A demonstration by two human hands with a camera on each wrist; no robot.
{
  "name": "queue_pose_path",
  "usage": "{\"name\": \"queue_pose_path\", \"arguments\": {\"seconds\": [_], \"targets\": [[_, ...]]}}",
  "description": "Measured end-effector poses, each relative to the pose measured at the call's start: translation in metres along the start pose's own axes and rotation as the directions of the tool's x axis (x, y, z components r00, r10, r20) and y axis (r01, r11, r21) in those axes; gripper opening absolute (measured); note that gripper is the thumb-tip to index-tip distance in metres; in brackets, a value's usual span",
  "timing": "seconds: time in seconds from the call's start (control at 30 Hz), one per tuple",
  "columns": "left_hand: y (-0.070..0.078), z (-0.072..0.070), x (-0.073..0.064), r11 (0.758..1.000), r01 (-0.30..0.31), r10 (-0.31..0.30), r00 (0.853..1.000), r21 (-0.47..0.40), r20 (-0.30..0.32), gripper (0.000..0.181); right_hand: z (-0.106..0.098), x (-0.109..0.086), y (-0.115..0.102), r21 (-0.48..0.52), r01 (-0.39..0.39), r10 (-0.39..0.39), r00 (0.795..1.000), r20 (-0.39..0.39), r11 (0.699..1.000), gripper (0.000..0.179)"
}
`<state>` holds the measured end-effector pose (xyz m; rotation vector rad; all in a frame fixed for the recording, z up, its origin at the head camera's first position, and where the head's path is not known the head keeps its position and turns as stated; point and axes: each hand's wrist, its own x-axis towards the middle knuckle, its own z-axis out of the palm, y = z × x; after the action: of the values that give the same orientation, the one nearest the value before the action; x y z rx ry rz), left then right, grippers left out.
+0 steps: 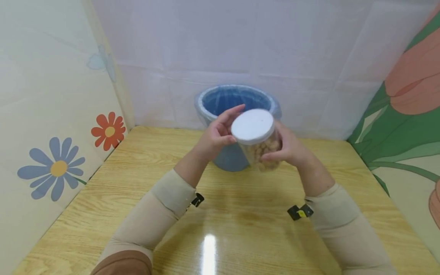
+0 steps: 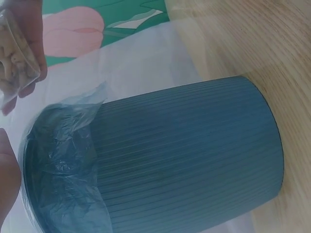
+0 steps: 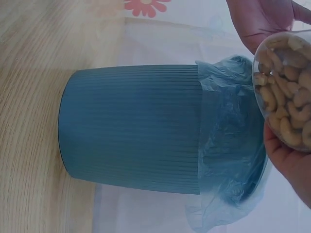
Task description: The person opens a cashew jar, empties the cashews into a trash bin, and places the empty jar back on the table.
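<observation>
My right hand (image 1: 290, 147) grips a clear plastic jar (image 1: 262, 152) by its side, thumb in front. The jar has a round white lid (image 1: 253, 125), and its lower part is filled with cashew nuts (image 3: 286, 92). It leans in the air, bottom away to the right. Close by the lid's left side is my left hand (image 1: 218, 133), its fingers loosely spread and its thumb tip right at the lid's edge. In the left wrist view a gap shows between this hand (image 2: 7, 179) and the jar (image 2: 17, 63).
Behind the hands stands a blue ribbed bin (image 1: 230, 154) lined with a thin see-through bag (image 3: 226, 131), its mouth upward. The wooden table (image 1: 240, 214) meets a white covered back wall (image 1: 165, 91) and flower-painted side walls. Both sleeves carry small black devices near the wrists.
</observation>
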<state>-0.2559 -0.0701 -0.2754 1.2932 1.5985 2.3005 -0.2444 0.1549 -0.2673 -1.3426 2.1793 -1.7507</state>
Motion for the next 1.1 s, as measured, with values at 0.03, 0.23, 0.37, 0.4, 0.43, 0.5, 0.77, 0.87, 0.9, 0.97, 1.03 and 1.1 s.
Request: {"name": "queue_pose_path", "arguments": {"seconds": [0.03,0.23,0.37,0.4,0.43,0.5,0.77,0.87,0.9,0.97,1.03,1.1], "targets": [[0.0,0.0,0.0,1.0,-0.003,0.003,1.0,0.002,0.003,0.11,0.0,0.0,0.0,0.003,0.002,-0.003,1.0,0.015,1.0,0.088],[-0.001,0.0,0.0,1.0,-0.004,0.004,1.0,0.002,0.016,0.113,0.001,0.002,-0.001,0.05,-0.019,0.016,0.998,0.065,0.999,0.091],[0.0,0.0,0.0,1.0,0.008,-0.008,0.999,0.004,0.034,0.114,0.002,0.001,-0.002,0.039,-0.04,0.037,0.998,0.059,0.998,0.088],[0.0,0.0,0.0,1.0,0.011,-0.011,0.999,0.009,0.041,0.114,0.002,0.002,-0.002,0.039,-0.044,0.042,0.997,0.059,0.998,0.087],[0.0,0.0,-0.001,1.0,0.012,-0.013,0.999,0.015,0.045,0.114,0.003,0.002,-0.003,0.035,-0.049,0.047,0.997,0.056,0.998,0.086],[0.0,0.001,-0.001,0.999,0.015,-0.017,0.998,0.028,0.057,0.114,0.003,0.002,-0.003,0.034,-0.049,0.048,0.997,0.054,0.998,0.085],[0.0,0.006,0.0,0.999,0.011,-0.012,0.999,0.042,0.044,0.112,0.004,0.004,-0.002,-0.028,-0.07,0.071,0.997,0.015,0.997,0.087],[0.0,0.008,0.0,0.999,-0.01,0.009,1.0,0.05,0.012,0.113,0.005,0.004,-0.002,-0.061,-0.094,0.093,0.995,-0.025,0.994,0.089],[0.0,0.008,0.0,0.998,-0.014,0.014,1.0,0.053,-0.001,0.112,0.006,0.004,-0.002,-0.072,-0.102,0.099,0.994,-0.04,0.992,0.089],[0.0,0.01,0.0,0.998,-0.023,0.025,0.999,0.063,-0.03,0.111,0.008,0.004,-0.002,-0.1,-0.114,0.106,0.991,-0.078,0.989,0.088],[0.001,0.011,0.0,0.997,-0.024,0.029,0.998,0.073,-0.062,0.111,0.01,0.004,-0.001,-0.133,-0.124,0.108,0.987,-0.118,0.983,0.086],[0.001,0.012,0.0,0.997,-0.02,0.028,0.995,0.081,-0.095,0.111,0.012,0.005,-0.001,-0.166,-0.129,0.103,0.982,-0.156,0.978,0.085]]}}
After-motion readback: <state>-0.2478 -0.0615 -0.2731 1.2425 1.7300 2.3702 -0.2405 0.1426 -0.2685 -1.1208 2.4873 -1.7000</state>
